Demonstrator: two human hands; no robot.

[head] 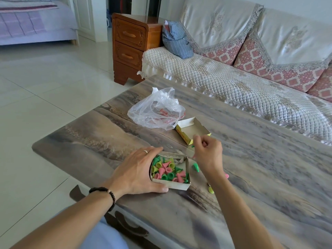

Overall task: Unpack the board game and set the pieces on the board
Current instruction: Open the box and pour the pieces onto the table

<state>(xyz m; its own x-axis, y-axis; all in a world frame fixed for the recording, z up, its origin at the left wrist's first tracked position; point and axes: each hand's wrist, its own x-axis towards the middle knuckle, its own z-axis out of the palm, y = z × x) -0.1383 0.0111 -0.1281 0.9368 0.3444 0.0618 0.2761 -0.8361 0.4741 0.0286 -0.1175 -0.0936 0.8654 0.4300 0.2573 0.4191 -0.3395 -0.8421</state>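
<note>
Left hand (pixel 138 169) grips the box (pixel 170 169), right hand (pixel 207 153) hovers curled, seemingly empty; loose cones (pixel 196 167) could roll off the counter (pixel 251 177).

A single wide-angle camera sat on the person's head, looking forward and steeply down over both forearms at the near corner of the marbled grey-brown table (pixel 251 177). It stood close to that corner. A quilted cream sofa (pixel 224 81) crossed the upper right.
</note>
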